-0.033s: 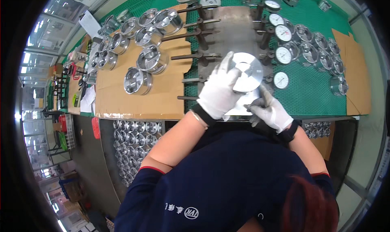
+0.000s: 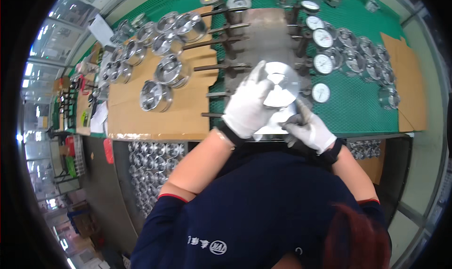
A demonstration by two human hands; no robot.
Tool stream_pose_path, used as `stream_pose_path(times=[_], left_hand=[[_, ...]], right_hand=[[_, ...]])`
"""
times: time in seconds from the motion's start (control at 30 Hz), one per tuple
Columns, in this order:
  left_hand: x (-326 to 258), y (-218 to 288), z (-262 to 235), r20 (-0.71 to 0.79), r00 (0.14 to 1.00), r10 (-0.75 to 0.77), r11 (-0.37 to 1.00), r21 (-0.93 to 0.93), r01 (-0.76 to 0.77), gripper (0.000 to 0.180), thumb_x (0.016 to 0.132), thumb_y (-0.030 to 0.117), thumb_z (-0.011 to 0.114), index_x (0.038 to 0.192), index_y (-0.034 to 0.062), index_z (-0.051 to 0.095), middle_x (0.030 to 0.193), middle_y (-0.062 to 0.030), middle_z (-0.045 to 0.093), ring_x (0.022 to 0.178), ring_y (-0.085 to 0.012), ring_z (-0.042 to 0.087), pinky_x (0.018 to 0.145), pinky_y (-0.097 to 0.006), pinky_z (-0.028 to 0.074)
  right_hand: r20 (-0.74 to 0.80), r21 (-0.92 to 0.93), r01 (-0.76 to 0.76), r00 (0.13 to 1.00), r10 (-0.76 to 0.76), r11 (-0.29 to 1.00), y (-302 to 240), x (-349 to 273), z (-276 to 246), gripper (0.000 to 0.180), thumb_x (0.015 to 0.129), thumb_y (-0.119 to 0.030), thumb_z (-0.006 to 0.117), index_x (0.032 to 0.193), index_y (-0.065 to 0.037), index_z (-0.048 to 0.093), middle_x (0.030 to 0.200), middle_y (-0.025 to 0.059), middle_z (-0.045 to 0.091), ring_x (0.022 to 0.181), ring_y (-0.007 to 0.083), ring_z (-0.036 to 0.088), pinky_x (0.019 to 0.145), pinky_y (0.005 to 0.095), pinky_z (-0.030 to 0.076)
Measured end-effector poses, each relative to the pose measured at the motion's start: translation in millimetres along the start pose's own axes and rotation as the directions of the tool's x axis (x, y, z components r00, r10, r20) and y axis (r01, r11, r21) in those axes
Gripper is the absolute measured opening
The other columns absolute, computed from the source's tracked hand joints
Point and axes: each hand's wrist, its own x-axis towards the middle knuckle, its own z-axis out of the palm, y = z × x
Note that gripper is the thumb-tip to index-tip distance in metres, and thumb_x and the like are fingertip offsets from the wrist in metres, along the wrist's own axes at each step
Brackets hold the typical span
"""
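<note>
A shiny metal piston [image 2: 281, 86] is tilted with its flat round crown turned up, above the near part of a grey metal plate [image 2: 264, 36]. My left hand [image 2: 248, 108], in a white glove, is closed round the piston's left side, the fingers reaching along its rim. My right hand [image 2: 308, 127], in a white glove with grey fingertips, is curled at the lower right of the piston. One of its fingers lies against the piston's edge; the other fingertips are partly hidden. Right of the piston stands a round white dial gauge [image 2: 320, 93].
Further dial gauges [image 2: 323, 64] on stands line the plate's right side; dark rods [image 2: 209, 68] stick out on its left. Pistons [image 2: 156, 97] stand on cardboard [image 2: 129, 125] at left, others [image 2: 353, 61] on a green mat [image 2: 351, 117]. More pistons [image 2: 153, 167] fill a space below the bench.
The whole view has shifted slightly, so the bench appears a little further left. Both hands keep nearly the same hold on the piston.
</note>
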Motion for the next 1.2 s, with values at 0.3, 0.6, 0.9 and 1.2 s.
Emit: stream_pose_path(times=[0.3,0.6,0.9,1.2], left_hand=[[33.0,97.3,-50.6,0.552,0.822,-0.136,0.395,-0.731,0.557,0.063,0.090,0.008,0.071,0.146,-0.0002,0.043,0.117,-0.0117,0.064,0.102,-0.0137,0.065,0.083,-0.030,0.054],[-36.4,-87.1,-116.8,-0.293,0.924,-0.246,0.865,0.365,0.346,0.057,0.090,0.011,0.073,0.140,-0.0021,0.051,0.124,-0.0205,0.067,0.115,-0.0325,0.065,0.099,-0.041,0.051],[-93.8,-190.3,-140.1,-0.246,0.837,-0.489,0.623,0.573,0.532,0.037,0.087,0.018,0.075,0.116,-0.0014,0.062,0.108,-0.0228,0.070,0.101,-0.0426,0.066,0.092,-0.045,0.051],[-86.0,-182.0,-163.8,-0.316,0.450,-0.835,0.333,0.360,0.871,0.040,0.090,0.039,0.074,0.101,0.0004,0.070,0.096,-0.0186,0.075,0.093,-0.0345,0.072,0.087,-0.041,0.053]], right_hand=[[-0.403,0.115,0.474,0.825,-0.395,0.873,-28.5,-63.1,-39.6,0.042,0.099,-0.022,0.044,0.132,0.000,0.058,0.088,0.0100,0.072,0.055,0.0110,0.062,0.044,0.0220,0.047],[-0.915,0.223,0.202,0.381,0.133,0.954,66.1,-130.8,-222.8,0.030,0.097,-0.038,0.062,0.093,-0.008,0.065,0.064,0.0030,0.059,0.044,0.0128,0.050,0.039,0.0267,0.036],[-0.854,0.440,0.111,0.357,0.378,0.891,236.3,-130.5,-457.7,0.029,0.102,-0.027,0.049,0.088,-0.008,0.065,0.067,0.0084,0.061,0.049,0.0226,0.056,0.045,0.0367,0.046],[-0.878,0.427,0.075,0.274,0.393,0.901,241.6,-125.0,-489.2,0.043,0.103,-0.047,0.053,0.079,-0.012,0.062,0.061,0.0036,0.057,0.048,0.0188,0.055,0.045,0.0360,0.046]])
